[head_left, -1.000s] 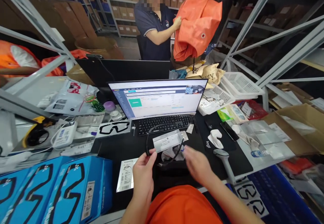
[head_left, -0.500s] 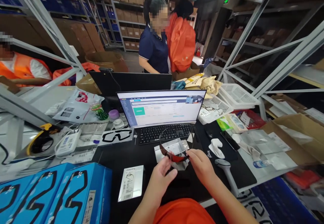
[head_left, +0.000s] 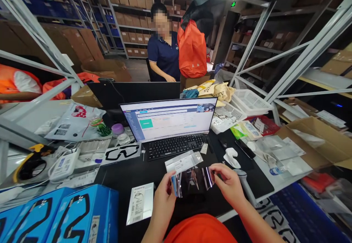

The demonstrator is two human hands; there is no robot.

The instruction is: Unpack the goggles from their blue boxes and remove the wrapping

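Between my hands is a dark, mirrored wraparound sunglasses lens [head_left: 200, 179], held level above the black desk mat. The fingers of my left hand [head_left: 165, 193] are closed on its left end. At its right end, my right hand [head_left: 227, 180] pinches the edge between thumb and fingers. Just behind the lens lies a silvery white packet [head_left: 183, 161] with small print, partly covered by it. A white and silver printed box [head_left: 140, 203] lies flat to the left of my left hand. Near my right hand stands a grey handheld scanner [head_left: 246, 186].
Behind the packet are a keyboard [head_left: 174, 147] and a lit monitor [head_left: 169, 120]. Blue boxes [head_left: 106, 213] with goggle pictures fill the front left. A mouse [head_left: 223, 143], a phone [head_left: 244, 148] and an open carton [head_left: 324, 136] are at right. A co-worker [head_left: 163, 54] stands behind the monitors.
The lens has turned from an edge-on curve to show its broad mirrored face. My hands have moved apart to its two ends. The co-worker has turned more towards me.
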